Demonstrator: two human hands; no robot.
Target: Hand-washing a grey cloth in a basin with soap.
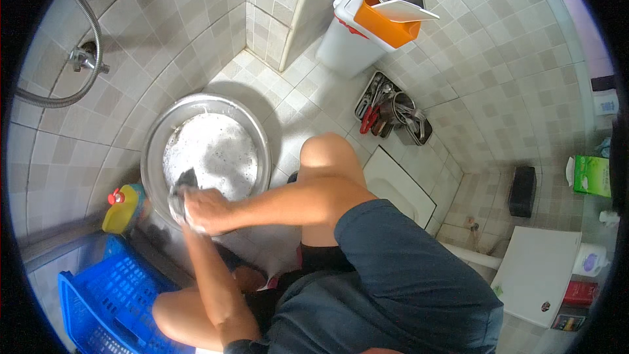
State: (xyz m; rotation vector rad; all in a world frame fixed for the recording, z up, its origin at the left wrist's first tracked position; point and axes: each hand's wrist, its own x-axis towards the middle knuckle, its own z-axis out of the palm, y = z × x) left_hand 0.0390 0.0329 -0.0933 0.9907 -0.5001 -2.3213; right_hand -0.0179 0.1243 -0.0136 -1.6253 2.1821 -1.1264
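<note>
A large round metal basin [150, 147] of white soapy water [211, 152] stands on the tiled floor. Over its lower left rim, my right hand [207, 210] is closed on a dark grey soapy item [185, 181], perhaps a cloth; motion blur hides its exact kind. My left hand [185, 223] meets the right one from below, mostly hidden behind it and suds; its grip cannot be made out. A pale, foam-covered edge [175, 206] shows beside the fingers.
A yellow bottle with a red cap [120, 209] and a blue plastic crate [73, 300] stand left. Beyond my knee are metal containers of utensils [393, 113], a white bin with orange insert [354, 39] and a squat toilet [398, 187]. A shower hose [93, 19] hangs on the wall.
</note>
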